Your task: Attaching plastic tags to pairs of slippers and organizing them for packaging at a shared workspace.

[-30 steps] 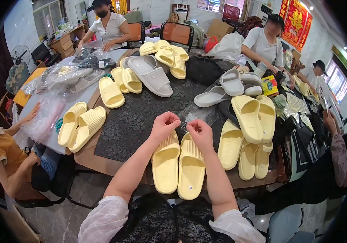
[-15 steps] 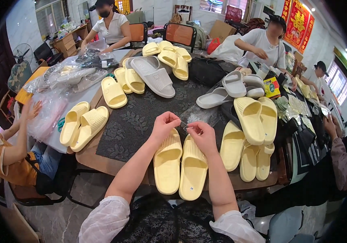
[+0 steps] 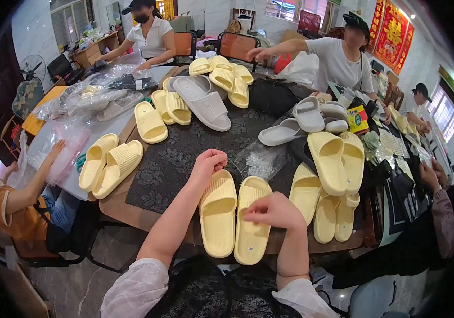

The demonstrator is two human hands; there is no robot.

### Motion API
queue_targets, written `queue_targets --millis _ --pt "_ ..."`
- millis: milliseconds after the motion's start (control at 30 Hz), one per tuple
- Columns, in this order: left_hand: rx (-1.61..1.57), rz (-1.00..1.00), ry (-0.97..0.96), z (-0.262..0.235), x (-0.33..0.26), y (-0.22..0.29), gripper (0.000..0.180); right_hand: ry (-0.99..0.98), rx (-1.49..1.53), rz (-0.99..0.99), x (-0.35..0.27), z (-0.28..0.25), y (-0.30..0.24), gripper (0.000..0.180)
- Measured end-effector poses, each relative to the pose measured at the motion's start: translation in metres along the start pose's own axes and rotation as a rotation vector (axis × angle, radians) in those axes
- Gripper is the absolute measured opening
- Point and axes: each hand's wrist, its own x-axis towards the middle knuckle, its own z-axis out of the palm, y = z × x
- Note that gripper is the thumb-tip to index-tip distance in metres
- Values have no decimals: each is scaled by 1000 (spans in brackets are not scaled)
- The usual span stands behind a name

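Note:
A pair of yellow ribbed slides, the left slide [image 3: 218, 233] and the right slide [image 3: 253, 241], lies side by side at the table's near edge. Above the left slide's toe is my left hand [image 3: 209, 167], its fingers curled closed; what they hold, if anything, is hidden. My right hand [image 3: 279, 211] hovers over the right slide's strap, thumb and fingers pinched together, and anything between them is too small to make out. Just beyond the pair rests a clear plastic bag [image 3: 261, 165] of small whitish pieces.
More yellow slides [image 3: 118, 164] stand to the left, others [image 3: 327, 161] are stacked at right. Grey slides [image 3: 205, 103] lie farther back on the dark patterned mat [image 3: 158, 172]. Plastic wrapping [image 3: 97, 95] covers the left table. Several people sit or stand around.
My hands have parted: the right came back toward me over the right slide, while the left stayed near the toe. Across the table, a person in white stretched an arm out sideways.

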Motion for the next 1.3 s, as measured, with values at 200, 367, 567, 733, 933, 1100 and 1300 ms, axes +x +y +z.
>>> queue_targets --millis 200,367,567,733,933,1100,1300 --pt "-123 -77 37 3 -4 2 8 26 -378 -2 -15 26 -10 45" --pt "-166 -130 -22 8 -4 -3 9 151 -530 -71 -5 63 7 53" --pt "25 -118 -78 13 -11 -1 8 454 -510 8 1 91 22 48" --pt "107 -27 -157 13 -12 7 12 570 -405 -13 4 91 19 41" --pt "552 298 -52 -14 -40 6 38 571 -428 -35 4 95 23 41" --pt "1247 722 464 -77 -91 50 58 604 -441 -64 0 93 23 39" --pt "1602 377 976 -211 -108 91 64 574 -438 -30 -1 92 24 37"
